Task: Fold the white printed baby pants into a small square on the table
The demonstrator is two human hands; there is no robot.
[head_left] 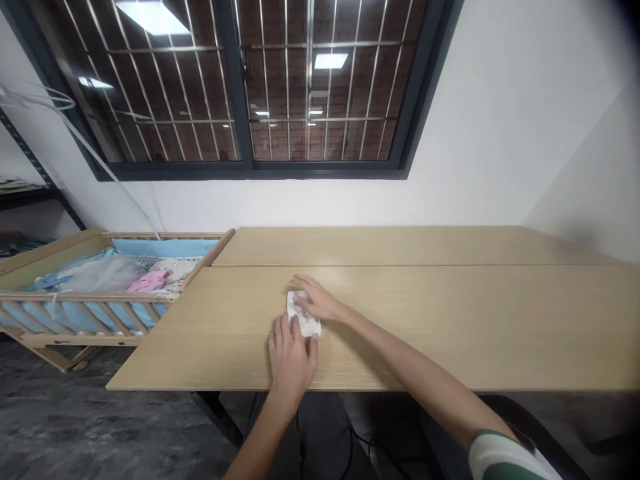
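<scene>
A small white folded piece [309, 325], tissue or thin cloth with faint marks on it, lies flat on the light wood table [430, 313]. My left hand [291, 353] is palm down at its near edge, fingers stretched out and apart, with fingertips touching the white piece. Reaching in from the right, my right hand [319, 299] rests over the far edge. Its thumb lies on the white piece and its other fingers extend past it onto the tabletop. Neither hand is wrapped around anything.
A wooden crib [100, 317] with blue lining stands left of the table, holding a pink cloth [149, 281] and bedding. A seam runs across the table's far part. Behind it are a white wall and a barred window [320, 87]. Dark cables [353, 437] hang below the front edge.
</scene>
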